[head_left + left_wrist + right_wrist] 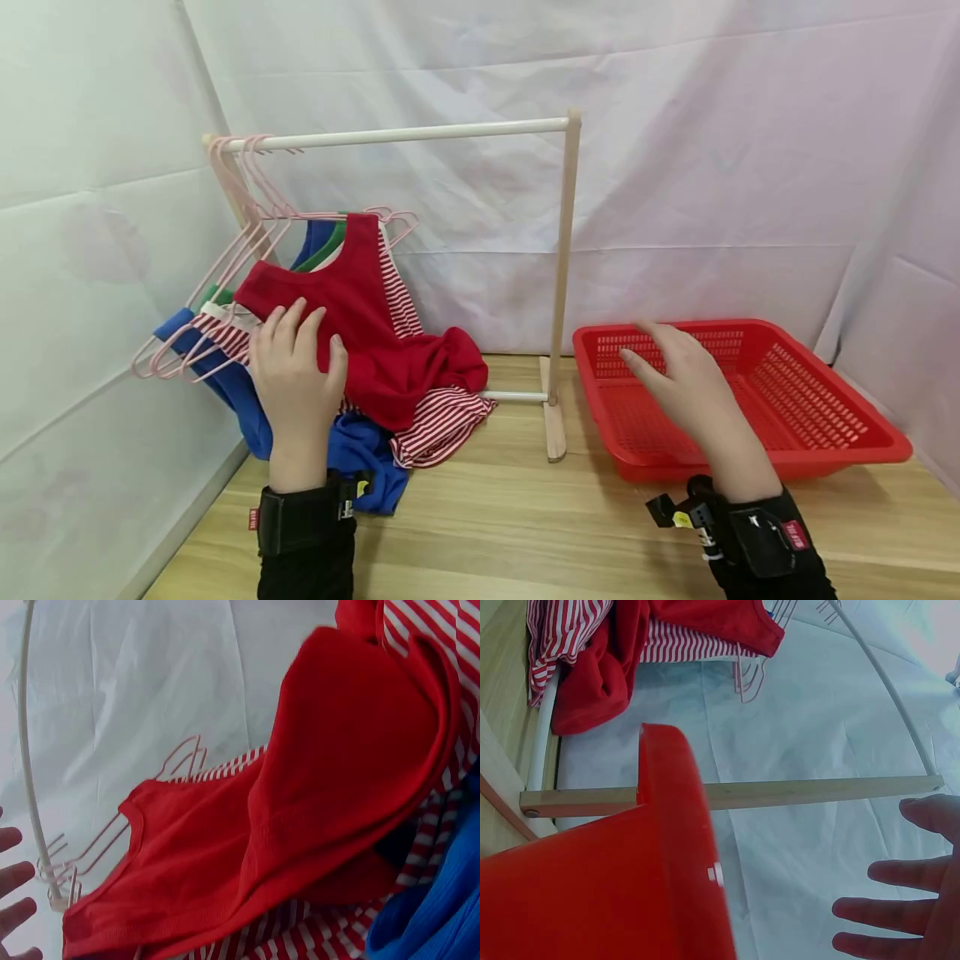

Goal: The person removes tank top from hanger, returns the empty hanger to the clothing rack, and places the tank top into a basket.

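Red top (360,308): qty 1, frontmost, on a hanger at L end of rail (420,133); neck facing out, lower part bunched to R, nr lower bar (517,397).
Striped top (442,425): directly behind red top, hem heaped low btwn red bunch and worktop (510,533).
Blue garment (375,467): further back, tail end down on worktop.
Green garment (222,294): mostly hidden, type n/k.
Pink hangers (315,217): crowded tog., exact no. unclear.
Left grip (296,379): in front of red top, wide, fingers spread, nothing held; gap to cloth in left wrist view.
Right grip (684,377): over red basket (840,458), wide, thumb apart, nothing held; off the rim in right wrist view.
Rack post (564,258): btwn clothes and basket.

Handling notes (judgement only):
1. Left grip prob. best on hanger, not cloth; broad neckline liable to slip off.
2. Part front hanger from nbrs first; hooks close tog., tangle risk.
3. Ease red hem off striped heap; overlap liable to drag next garment along.
4. Right grip best brought round rack post, not through it, to support bunched hem.
5. Steady rail during any pull; rack prob. light, tip risk.
6. Keep wrist straps (300,521) away from hanger ends, snag risk.
7. Smooth folds downward from shoulders, flat fingers, no tugging.
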A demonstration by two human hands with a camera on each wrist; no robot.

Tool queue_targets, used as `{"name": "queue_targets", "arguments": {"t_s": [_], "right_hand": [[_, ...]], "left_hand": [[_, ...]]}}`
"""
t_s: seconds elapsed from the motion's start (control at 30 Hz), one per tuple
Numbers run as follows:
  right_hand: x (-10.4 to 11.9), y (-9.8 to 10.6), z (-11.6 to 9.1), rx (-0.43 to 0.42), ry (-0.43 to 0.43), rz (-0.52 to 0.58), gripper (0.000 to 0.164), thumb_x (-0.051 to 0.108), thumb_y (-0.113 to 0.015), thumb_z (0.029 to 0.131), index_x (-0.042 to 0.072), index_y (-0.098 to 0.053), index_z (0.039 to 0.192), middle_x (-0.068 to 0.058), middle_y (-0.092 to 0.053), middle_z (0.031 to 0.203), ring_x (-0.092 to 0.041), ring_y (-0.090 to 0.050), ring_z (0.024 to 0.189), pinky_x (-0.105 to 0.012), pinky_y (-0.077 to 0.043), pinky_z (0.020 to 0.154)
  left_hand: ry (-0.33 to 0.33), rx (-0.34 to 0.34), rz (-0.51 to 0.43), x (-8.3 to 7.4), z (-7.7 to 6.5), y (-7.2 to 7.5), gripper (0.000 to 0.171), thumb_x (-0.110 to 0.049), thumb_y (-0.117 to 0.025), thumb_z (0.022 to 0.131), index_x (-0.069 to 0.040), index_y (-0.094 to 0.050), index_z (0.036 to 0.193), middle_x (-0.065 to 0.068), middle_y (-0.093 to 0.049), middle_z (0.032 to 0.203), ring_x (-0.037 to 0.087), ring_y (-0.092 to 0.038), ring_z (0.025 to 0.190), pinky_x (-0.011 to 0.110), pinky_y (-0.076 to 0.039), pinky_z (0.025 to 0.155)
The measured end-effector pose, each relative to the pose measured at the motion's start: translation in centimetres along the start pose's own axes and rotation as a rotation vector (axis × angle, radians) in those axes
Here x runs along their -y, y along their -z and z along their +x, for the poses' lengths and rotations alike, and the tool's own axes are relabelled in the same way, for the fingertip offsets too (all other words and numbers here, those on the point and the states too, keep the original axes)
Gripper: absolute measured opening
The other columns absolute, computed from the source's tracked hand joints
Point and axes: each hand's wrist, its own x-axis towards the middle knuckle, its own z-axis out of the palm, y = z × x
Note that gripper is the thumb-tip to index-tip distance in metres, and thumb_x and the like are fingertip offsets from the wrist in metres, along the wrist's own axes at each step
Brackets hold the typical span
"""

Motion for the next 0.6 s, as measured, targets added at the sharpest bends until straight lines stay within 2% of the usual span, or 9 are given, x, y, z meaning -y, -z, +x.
{"name": "queue_targets", "arguments": {"t_s": [0.17,0.4,0.6], "right_hand": [[-0.2,-0.2,0.0,0.008,0.007,-0.025,0.062,0.046,-0.05,0.1,0.004,-0.042,0.145,-0.023,-0.044,0.142,-0.045,-0.036,0.131,-0.064,-0.03,0.101],[-0.3,-0.4,0.0,0.032,0.0,-0.037,0.062,0.046,-0.05,0.1,0.003,-0.042,0.144,-0.023,-0.044,0.142,-0.045,-0.037,0.13,-0.064,-0.029,0.102],[-0.2,-0.4,0.1,0.048,0.008,-0.044,0.063,0.046,-0.05,0.1,0.002,-0.043,0.144,-0.023,-0.045,0.141,-0.045,-0.037,0.13,-0.064,-0.029,0.102]], "left_hand": [[0.048,-0.018,0.06,1.4,0.0,1.1,0.041,-0.025,-0.052,0.093,-0.001,-0.063,0.124,0.015,-0.053,0.139,0.037,-0.039,0.134,0.061,-0.015,0.111],[0.124,-0.081,0.121,3.3,0.1,2.0,0.039,-0.02,-0.056,0.09,-0.001,-0.064,0.123,0.015,-0.053,0.139,0.039,-0.032,0.137,0.065,-0.01,0.109],[0.214,-0.026,0.149,4.3,-0.3,2.7,0.042,-0.024,-0.054,0.092,-0.004,-0.061,0.129,0.017,-0.045,0.146,0.042,-0.027,0.14,0.067,-0.01,0.108]]}}
